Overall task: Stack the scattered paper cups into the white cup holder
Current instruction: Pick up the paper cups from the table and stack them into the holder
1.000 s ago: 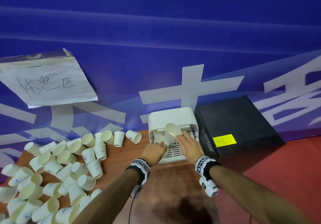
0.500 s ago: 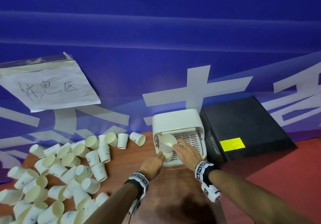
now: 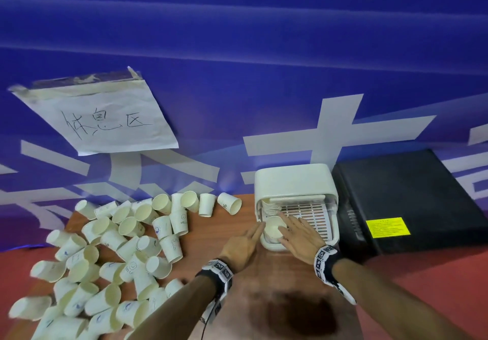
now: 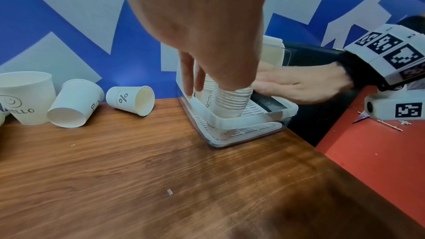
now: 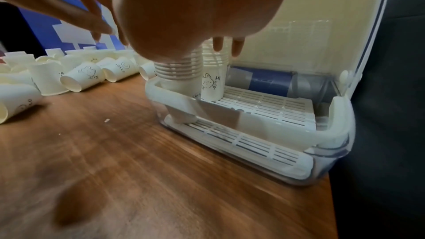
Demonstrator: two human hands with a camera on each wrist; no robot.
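Observation:
The white cup holder (image 3: 295, 181) stands open at the table's back, against the blue wall. A nested stack of paper cups (image 3: 274, 231) stands in its front left corner, and a second stack (image 5: 211, 83) with a bunny print stands behind it. My right hand (image 3: 286, 227) lies flat with spread fingers on top of the front stack (image 5: 177, 72) and presses on it. Two straight fingers of my left hand (image 3: 260, 227) touch that stack's left side (image 4: 230, 103). Many scattered cups (image 3: 118, 247) lie in a heap at the left.
A black box (image 3: 406, 202) with a yellow label sits right beside the holder. The brown wooden table (image 3: 264, 287) ends at a red surface (image 3: 422, 273) on the right. A handwritten paper sign (image 3: 105, 120) is taped to the wall. Three cups (image 4: 131, 100) lie near the holder's left side.
The cup my right hand held tilted over the holder has come down onto the front left stack. The right hand now lies flat on it. My left fingers have straightened beside the stack.

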